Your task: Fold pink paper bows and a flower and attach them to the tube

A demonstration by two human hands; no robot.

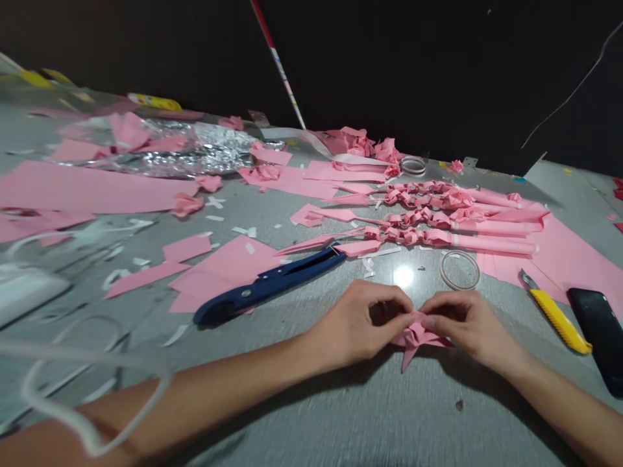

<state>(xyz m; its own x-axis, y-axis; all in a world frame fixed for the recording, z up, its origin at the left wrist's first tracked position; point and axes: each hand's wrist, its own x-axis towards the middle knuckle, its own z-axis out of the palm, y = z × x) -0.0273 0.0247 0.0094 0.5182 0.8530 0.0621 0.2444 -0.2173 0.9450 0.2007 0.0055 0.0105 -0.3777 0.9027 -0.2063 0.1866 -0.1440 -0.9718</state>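
Between my hands is a small folded pink paper flower (415, 337) with pointed petals, one of them pointing down towards me. My left hand (363, 319) pinches its left upper edge between thumb and forefinger. On the other side, my right hand (470, 324) grips the right upper edge in the same way. The flower is held just over the grey table (350, 415). Fingertips cover parts of its top edge. Beyond my left hand lies a blue-handled pair of scissors (267, 282). Just past my right hand rests a roll of tape (460, 269).
A yellow cutter (555, 318) and a black phone (596, 337) lie at the right. Pink paper chains with rolled tubes (496, 243) spread behind the hands. Pink sheets (228, 266), silver foil (214, 149) and paper scraps cover the left. A white cable (92, 428) loops in front.
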